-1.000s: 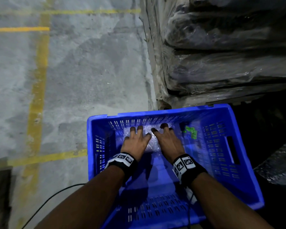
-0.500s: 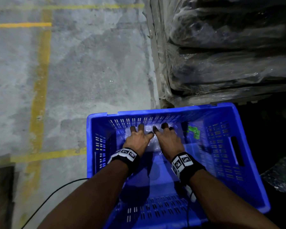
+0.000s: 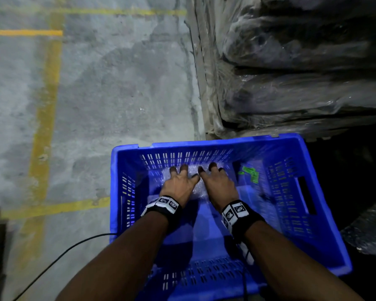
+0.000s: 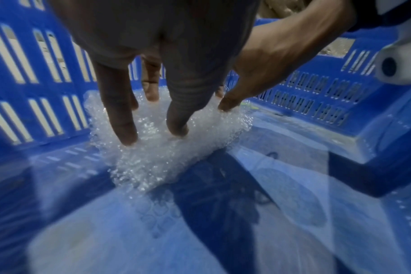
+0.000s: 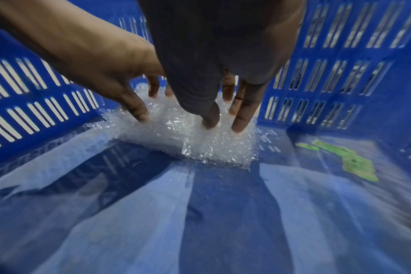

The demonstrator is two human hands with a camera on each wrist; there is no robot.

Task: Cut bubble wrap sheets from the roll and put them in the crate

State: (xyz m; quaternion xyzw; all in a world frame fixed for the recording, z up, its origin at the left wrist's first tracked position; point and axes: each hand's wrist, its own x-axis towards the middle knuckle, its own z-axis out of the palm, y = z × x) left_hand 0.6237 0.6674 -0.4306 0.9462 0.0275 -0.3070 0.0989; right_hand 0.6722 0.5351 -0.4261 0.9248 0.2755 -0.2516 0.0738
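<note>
Our forearms reach down into blue crate point(image 3: 326, 216). Our left hand point(image 3: 178, 187) and right hand point(image 3: 218, 185) side by side, fingers point(image 4: 120, 118) straight, spread, tips pressing folded bubble wrap sheet point(image 4: 167, 148) flat on crate floor near far wall, likely so springy wrap stays folded. Green scrap point(image 5: 340, 157) right of sheet. Beyond crate: wrapped pallet stack point(image 3: 291, 66), concrete floor point(image 3: 117, 83).

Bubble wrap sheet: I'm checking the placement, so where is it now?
In the head view, the bubble wrap sheet lies on the blue crate's floor near its far wall, pressed under the left hand and right hand.
</note>
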